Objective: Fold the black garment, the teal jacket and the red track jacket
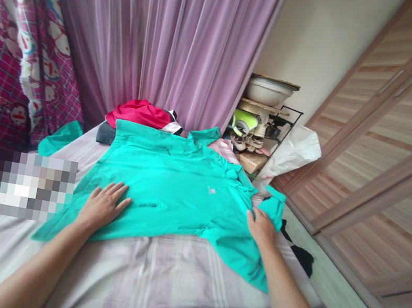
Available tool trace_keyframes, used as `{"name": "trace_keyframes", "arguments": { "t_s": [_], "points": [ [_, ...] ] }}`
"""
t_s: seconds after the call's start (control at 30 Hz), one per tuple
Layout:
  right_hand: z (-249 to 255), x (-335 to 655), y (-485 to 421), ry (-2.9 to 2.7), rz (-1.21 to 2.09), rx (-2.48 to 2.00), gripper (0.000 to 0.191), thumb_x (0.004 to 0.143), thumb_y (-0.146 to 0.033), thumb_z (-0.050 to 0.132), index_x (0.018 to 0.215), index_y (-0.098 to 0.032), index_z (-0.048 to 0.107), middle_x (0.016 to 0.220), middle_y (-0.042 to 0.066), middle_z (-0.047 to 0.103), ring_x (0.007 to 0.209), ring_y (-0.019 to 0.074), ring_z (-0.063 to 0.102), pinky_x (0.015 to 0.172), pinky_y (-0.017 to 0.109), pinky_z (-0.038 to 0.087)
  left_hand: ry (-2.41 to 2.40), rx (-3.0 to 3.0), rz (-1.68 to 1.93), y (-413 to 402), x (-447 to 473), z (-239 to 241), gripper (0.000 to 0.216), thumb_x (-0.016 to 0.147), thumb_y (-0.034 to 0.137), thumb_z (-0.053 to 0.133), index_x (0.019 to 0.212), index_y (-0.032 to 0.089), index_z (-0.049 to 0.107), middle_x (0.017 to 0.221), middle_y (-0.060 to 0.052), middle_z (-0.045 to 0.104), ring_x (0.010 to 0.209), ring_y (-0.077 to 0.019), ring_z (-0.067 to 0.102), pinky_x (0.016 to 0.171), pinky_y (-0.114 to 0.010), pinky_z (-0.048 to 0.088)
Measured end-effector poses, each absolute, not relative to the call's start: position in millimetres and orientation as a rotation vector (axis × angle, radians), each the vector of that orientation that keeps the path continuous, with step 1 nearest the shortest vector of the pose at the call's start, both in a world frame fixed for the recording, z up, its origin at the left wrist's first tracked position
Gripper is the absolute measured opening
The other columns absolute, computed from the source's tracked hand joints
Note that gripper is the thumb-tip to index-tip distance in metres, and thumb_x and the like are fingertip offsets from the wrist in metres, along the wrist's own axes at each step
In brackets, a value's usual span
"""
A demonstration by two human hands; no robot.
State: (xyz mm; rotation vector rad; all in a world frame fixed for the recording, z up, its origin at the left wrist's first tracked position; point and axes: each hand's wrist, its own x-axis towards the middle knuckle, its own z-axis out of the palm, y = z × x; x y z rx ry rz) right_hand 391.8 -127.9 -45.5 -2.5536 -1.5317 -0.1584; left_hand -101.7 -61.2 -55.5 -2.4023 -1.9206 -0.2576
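A teal jacket (176, 186) lies spread on the bed, its hem to the left and its collar end to the right. It has a small pale logo on the chest and zipped pockets. My left hand (103, 205) rests flat on the lower part of the jacket beside a pocket zip, fingers spread. At the collar end, my right hand (262, 227) has its fingers bent on the jacket's cloth, which bunches around them. Some fingertips of that hand are hidden. One sleeve points toward me at the near right.
Folded red clothing (141, 112) and dark cloth sit behind the jacket. A plaid sheet (168, 275) covers the bed. Beyond stand a rack with a white basin (268, 92) and shoes, a white bag (296, 151) and a wooden wardrobe (389, 154). Purple curtains (194, 40) hang behind.
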Motion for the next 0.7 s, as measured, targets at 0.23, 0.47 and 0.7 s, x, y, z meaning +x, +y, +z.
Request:
{"name": "trace_keyframes", "arguments": {
  "t_s": [0.23, 0.47, 0.7],
  "points": [
    [-27, 397, -115, -1.489, 0.0, -2.646, 0.045, 0.097, -0.036, 0.037, 0.124, -0.022, 0.069, 0.123, 0.015, 0.069, 0.11, 0.0287, 0.065, 0.092, 0.038, 0.048, -1.917, -2.401, -0.207, -63, -100, -51, 0.057, 0.097, 0.047, 0.039, 0.148, 0.021, 0.045, 0.156, -0.008, 0.042, 0.146, -0.0284, 0.035, 0.117, -0.051, 0.029],
    [-10, 403, -81, -1.303, 0.102, -2.784, 0.048, 0.096, -0.046, 0.038, 0.115, -0.02, 0.075, 0.118, 0.019, 0.069, 0.11, 0.033, 0.065, 0.088, 0.042, 0.052, -1.922, -2.397, -0.227, -62, -101, -53, 0.057, 0.097, 0.047, 0.039, 0.147, 0.021, 0.046, 0.156, -0.009, 0.043, 0.145, -0.0288, 0.035, 0.116, -0.052, 0.029],
    [-22, 404, -65, -1.277, 0.11, -2.762, 0.039, 0.092, -0.038, 0.05, 0.116, -0.018, 0.074, 0.122, 0.019, 0.068, 0.112, 0.0335, 0.065, 0.088, 0.04, 0.052, -1.915, -2.397, -0.255, -61, -103, -56, 0.058, 0.096, 0.049, 0.038, 0.147, 0.021, 0.047, 0.154, -0.008, 0.045, 0.144, -0.0286, 0.037, 0.116, -0.052, 0.029]
  ]
}}
